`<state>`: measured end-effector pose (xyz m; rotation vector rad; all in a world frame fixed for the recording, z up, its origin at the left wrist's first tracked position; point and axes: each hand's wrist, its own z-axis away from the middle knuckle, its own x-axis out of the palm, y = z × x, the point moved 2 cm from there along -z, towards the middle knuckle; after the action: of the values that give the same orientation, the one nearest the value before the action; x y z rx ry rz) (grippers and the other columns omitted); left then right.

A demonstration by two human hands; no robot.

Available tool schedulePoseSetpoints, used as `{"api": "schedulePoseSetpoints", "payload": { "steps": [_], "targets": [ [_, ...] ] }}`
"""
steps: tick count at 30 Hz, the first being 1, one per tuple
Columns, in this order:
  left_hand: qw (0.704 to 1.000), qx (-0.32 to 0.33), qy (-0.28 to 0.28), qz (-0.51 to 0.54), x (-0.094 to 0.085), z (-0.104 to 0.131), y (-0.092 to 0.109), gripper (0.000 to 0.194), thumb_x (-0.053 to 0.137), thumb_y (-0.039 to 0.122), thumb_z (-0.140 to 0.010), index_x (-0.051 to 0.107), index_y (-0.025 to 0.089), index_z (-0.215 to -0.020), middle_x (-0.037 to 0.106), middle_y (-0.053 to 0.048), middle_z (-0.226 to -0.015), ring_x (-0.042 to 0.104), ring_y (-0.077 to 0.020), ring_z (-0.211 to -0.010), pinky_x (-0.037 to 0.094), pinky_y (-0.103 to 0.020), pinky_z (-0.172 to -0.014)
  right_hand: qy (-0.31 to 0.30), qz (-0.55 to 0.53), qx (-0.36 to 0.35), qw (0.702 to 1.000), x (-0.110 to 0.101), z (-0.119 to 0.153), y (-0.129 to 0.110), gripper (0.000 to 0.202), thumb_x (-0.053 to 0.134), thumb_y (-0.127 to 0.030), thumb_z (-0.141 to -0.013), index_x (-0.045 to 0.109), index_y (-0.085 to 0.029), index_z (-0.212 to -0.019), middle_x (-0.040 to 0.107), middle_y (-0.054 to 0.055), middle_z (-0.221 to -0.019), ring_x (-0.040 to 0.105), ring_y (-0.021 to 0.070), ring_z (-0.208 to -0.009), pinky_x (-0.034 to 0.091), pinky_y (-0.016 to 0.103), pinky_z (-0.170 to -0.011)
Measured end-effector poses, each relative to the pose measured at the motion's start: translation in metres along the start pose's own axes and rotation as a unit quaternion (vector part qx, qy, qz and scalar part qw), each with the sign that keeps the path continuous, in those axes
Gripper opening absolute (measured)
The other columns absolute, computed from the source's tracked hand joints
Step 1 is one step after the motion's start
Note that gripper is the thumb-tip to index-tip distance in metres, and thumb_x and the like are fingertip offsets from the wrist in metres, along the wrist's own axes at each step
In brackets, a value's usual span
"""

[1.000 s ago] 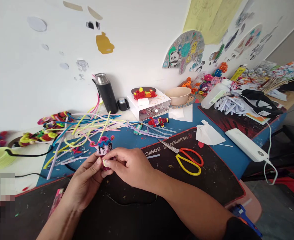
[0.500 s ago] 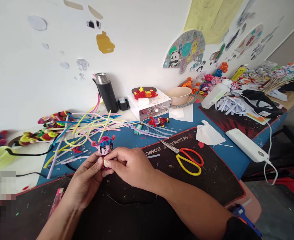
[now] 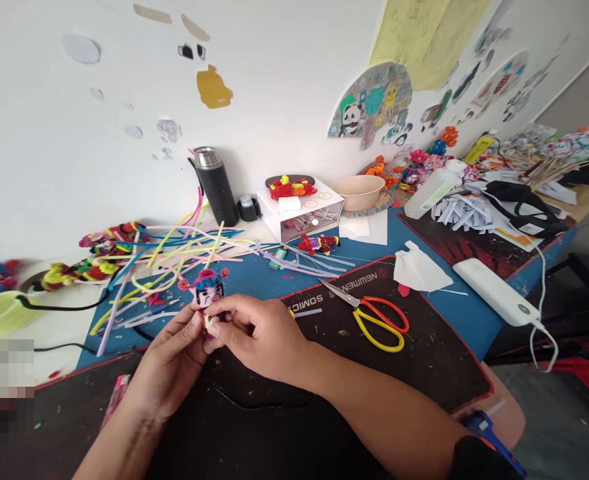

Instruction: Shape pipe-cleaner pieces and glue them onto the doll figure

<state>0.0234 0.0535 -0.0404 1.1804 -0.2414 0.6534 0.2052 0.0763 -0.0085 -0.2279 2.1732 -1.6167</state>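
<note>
My left hand (image 3: 177,357) is closed around the lower body of a small fuzzy doll (image 3: 209,293), held upright above the dark mat. The doll has a pink face with black brows and a red and blue headdress with curled sides. Against its front, my right hand (image 3: 259,333) pinches a small pale yellow fuzzy piece (image 3: 209,323) between thumb and index finger. Fingers cover most of the doll's body. To the right of my hands, scissors (image 3: 374,322) with one red and one yellow handle lie on the mat.
Loose pipe cleaners (image 3: 189,247) spread across the blue mat behind my hands. A black thermos (image 3: 217,187) and a white drawer box (image 3: 297,213) stand by the wall. A white power bank (image 3: 497,291) with a cable lies at right. Finished-looking fuzzy figures (image 3: 81,270) lie at left.
The doll's head has tipped slightly and its face shows more fully. My right fingers have shifted a little on the yellow piece, and a yellow bit now shows behind that hand.
</note>
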Motion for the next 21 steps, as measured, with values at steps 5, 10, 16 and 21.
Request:
{"api": "schedulePoseSetpoints", "payload": {
  "steps": [5,10,16,21],
  "targets": [
    [0.999,0.003,-0.006,0.033,-0.0048,-0.0027,0.0014,0.043,0.113,0.024,-0.055,0.085,0.017,-0.087,0.085,-0.002,-0.081,0.08,-0.0182,-0.067,0.072,-0.025,-0.063,0.018,-0.013,-0.019,1.0,-0.0012,0.0005,-0.0028,0.024,0.072,-0.038,-0.107,0.082,-0.023,-0.122,0.077,-0.001,-0.079,0.067,0.0137,-0.066,0.048,0.024,-0.066],
    [0.999,0.011,0.0,0.044,-0.003,-0.0031,0.0048,0.033,0.108,0.021,-0.064,0.085,0.017,-0.087,0.09,-0.008,-0.099,0.083,-0.0192,-0.073,0.07,-0.022,-0.062,0.043,-0.012,-0.023,0.999,-0.0022,0.0012,-0.0049,0.017,0.071,-0.033,-0.104,0.08,-0.02,-0.111,0.063,-0.005,-0.064,0.055,0.0113,-0.055,0.041,0.024,-0.06],
    [0.999,0.018,0.004,0.043,0.0007,-0.0035,0.0044,0.028,0.105,0.022,-0.068,0.085,0.017,-0.087,0.09,-0.007,-0.098,0.084,-0.0194,-0.076,0.071,-0.022,-0.066,0.038,-0.001,-0.022,0.999,0.0007,0.0015,-0.0019,0.018,0.07,-0.031,-0.105,0.081,-0.019,-0.114,0.075,-0.001,-0.076,0.063,0.0117,-0.061,0.043,0.023,-0.062],
    [0.998,0.027,0.0,0.048,0.0015,-0.0037,0.0048,0.029,0.105,0.021,-0.068,0.085,0.017,-0.088,0.087,-0.003,-0.088,0.081,-0.0172,-0.071,0.071,-0.022,-0.067,0.034,0.014,-0.038,0.999,0.0013,0.0014,-0.0014,0.025,0.069,-0.034,-0.107,0.084,-0.02,-0.122,0.082,0.003,-0.087,0.065,0.0123,-0.065,0.046,0.023,-0.065]
  ]
}}
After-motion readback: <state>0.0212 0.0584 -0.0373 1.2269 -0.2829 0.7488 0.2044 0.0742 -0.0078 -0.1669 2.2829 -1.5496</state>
